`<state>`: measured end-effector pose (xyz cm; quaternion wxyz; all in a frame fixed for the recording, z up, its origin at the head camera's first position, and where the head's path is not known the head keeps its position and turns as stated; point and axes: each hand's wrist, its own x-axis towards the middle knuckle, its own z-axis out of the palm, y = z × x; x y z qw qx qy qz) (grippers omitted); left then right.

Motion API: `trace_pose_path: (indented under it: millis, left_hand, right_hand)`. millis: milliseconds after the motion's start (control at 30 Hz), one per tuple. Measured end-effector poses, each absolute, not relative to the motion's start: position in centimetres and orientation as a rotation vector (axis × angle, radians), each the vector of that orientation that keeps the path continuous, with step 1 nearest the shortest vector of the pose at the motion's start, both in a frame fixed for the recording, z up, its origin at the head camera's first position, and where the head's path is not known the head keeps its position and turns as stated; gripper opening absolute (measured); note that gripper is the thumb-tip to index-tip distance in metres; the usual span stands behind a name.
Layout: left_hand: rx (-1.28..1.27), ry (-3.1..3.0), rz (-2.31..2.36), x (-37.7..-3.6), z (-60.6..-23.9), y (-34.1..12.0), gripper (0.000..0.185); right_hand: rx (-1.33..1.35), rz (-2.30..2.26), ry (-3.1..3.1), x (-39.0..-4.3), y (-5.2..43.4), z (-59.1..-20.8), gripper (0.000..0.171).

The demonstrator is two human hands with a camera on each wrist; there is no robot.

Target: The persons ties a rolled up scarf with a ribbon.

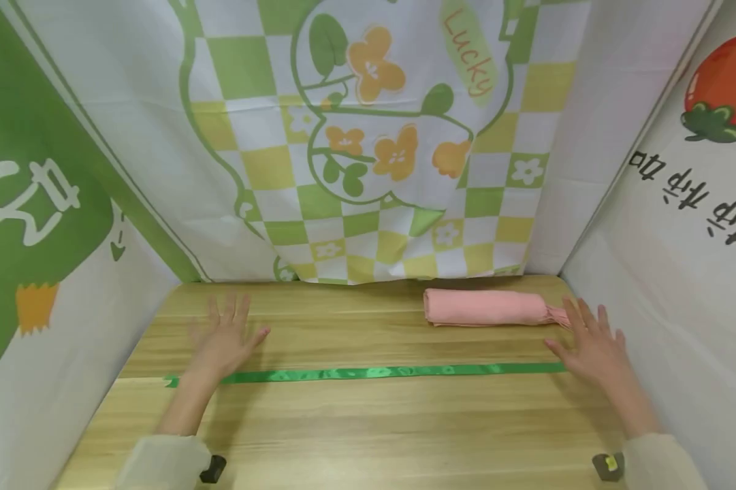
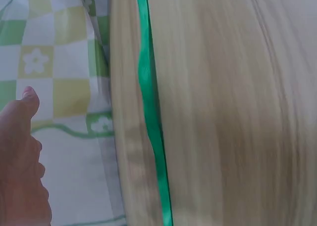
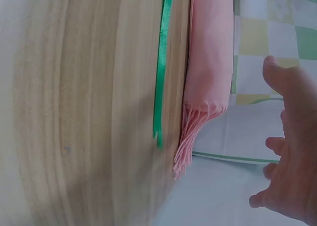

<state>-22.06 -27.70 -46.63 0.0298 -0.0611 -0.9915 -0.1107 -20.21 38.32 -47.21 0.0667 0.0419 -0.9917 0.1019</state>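
Held nothing, either hand: right hand (image 1: 591, 344) spread flat with straight fingers, palm down near the right edge of the wooden table (image 1: 368, 422); left hand (image 1: 227, 337) equally splayed and empty near the left edge. Nearest to the right fingertips, a rolled pink scarf (image 1: 487, 307), lying just beyond them toward the far right corner, its fringed end (image 3: 187, 137) pointing at the right edge and close beside the fingers; touching or only just apart, cannot tell. Long axis of the roll laid left to right, parallel to the far edge. Well apart from the left hand, so plainly the right hand's to reach, with the roll lying forward and slightly left of that palm. Nearer the body, a green ribbon (image 1: 368, 372) stretched straight across the table, parallel to the roll, one end under the left wrist, the other stopping by the right thumb. Behind and to both sides, printed cloth backdrops (image 1: 380, 136) hung down to the table's edges.
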Motion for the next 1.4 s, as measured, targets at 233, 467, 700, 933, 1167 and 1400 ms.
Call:
trace_pose_path:
  millis: [233, 467, 700, 933, 1167, 1400]
  left_hand:
    - [-0.302, -3.114, -0.537, -22.9, -47.0, -24.2, 0.084]
    - [-0.547, -3.164, -0.718, -24.4, -47.2, -18.5, 0.08]
    - [-0.727, -3.218, -0.716, -26.3, -47.6, -12.6, 0.082]
    - [-0.833, -3.257, -0.921, -28.7, -49.3, -6.2, 0.085]
    - [-0.818, -3.24, -1.136, -29.9, -50.2, -1.3, 0.094]
    - [-0.648, -3.198, -1.072, -31.5, -51.4, 2.2, 0.103]
  right_hand:
    - [0.189, 0.32, -3.062, -21.2, 38.4, -46.4, 0.092]
    - [0.324, 0.281, -3.089, -23.0, 38.7, -45.3, 0.083]
    - [0.508, 0.291, -3.057, -25.6, 38.5, -44.9, 0.074]
    - [0.657, 0.337, -3.094, -28.3, 38.6, -44.9, 0.083]
    - [0.692, 0.51, -3.149, -30.5, 38.3, -45.6, 0.086]
    - [0.808, 0.483, -3.116, -31.9, 37.6, -46.4, 0.08]
